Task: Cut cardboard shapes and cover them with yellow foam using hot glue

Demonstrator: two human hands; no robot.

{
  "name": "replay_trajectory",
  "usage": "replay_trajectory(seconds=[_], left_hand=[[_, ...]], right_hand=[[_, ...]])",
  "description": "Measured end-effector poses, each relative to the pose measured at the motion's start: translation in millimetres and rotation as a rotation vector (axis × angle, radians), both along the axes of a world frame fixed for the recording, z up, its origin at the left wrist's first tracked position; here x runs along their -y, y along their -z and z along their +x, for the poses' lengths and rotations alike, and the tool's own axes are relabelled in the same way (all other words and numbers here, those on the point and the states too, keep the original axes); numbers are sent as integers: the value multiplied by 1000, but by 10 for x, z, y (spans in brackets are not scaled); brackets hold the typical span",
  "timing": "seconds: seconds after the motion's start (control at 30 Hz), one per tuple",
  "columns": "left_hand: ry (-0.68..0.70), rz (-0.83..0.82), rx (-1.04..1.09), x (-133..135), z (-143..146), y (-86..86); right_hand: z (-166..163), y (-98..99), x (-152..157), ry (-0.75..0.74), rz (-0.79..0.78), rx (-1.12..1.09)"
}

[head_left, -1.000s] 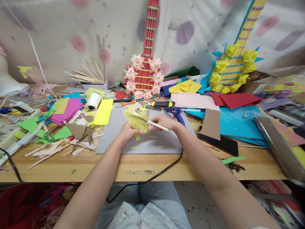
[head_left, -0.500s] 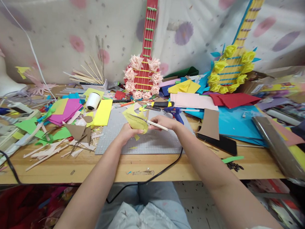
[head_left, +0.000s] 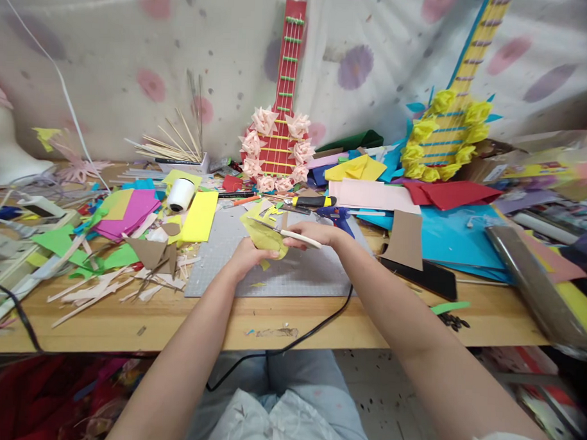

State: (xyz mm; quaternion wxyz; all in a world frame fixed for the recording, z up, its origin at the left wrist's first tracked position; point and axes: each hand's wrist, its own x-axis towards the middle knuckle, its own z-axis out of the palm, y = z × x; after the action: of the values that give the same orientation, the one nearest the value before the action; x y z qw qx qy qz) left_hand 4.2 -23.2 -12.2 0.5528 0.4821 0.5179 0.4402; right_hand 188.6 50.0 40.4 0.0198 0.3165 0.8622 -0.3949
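Note:
My left hand [head_left: 252, 256] is closed on a piece of yellow paper [head_left: 261, 235], pinching its lower edge between thumb and fingers. White-handled scissors [head_left: 300, 239] are in my right hand [head_left: 308, 234], whose fingers are wrapped around the handle. The blades point left and lie across the yellow paper. Both hands are held over a grey cutting mat [head_left: 315, 278]. Small yellow scraps [head_left: 258, 284] lie on the mat below the paper.
Behind the hands lie a blue glue gun [head_left: 335, 213] and a yellow-black cutter [head_left: 314, 201]. A red paper guitar [head_left: 278, 142] with pink flowers leans at the back. Paper scraps [head_left: 96, 290] cover the left; a phone [head_left: 429, 280] lies right. A black cable [head_left: 313, 333] crosses the front edge.
The scissor blades and the yellow paper have shifted slightly against each other, the paper turning a little. Both hands keep their holds. The whole view has drifted slightly.

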Motion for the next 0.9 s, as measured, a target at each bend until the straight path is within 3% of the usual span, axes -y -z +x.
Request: replay_trajectory(seconds=[0.9], left_hand=[[-12, -19, -2, 4, 18, -20]], right_hand=[[-30, 82, -34, 36, -68, -98]])
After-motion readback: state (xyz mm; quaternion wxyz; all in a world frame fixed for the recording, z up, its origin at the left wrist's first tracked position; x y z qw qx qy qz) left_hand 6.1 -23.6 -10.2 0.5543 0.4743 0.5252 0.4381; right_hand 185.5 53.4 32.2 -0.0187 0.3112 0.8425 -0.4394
